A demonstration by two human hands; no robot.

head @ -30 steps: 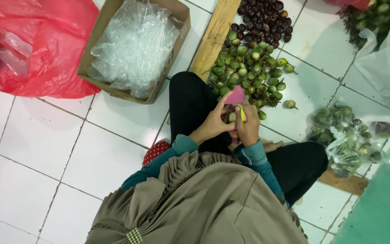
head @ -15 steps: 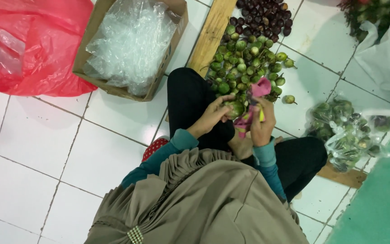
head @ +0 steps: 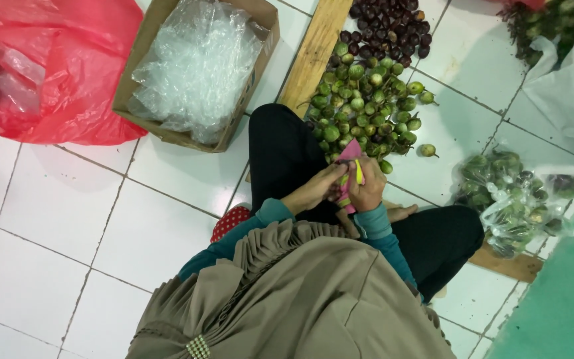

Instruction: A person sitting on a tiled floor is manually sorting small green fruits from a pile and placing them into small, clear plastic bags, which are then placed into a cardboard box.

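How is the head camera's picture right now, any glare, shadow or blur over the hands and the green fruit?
Head view: even light, soft shadows; mild glare on the plastic bags; left hand, right hand and green fruit fairly sharp; pink thing partly hidden.

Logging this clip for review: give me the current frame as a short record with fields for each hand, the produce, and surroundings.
left hand: touches the pink packet
right hand: grip closed on the pink packet, with a yellow piece
produce: pile of small green round eggplants; dark purple ones behind
bagged: clear bag of produce
surroundings: cardboard box of clear plastic bags, red plastic bag, white tiled floor
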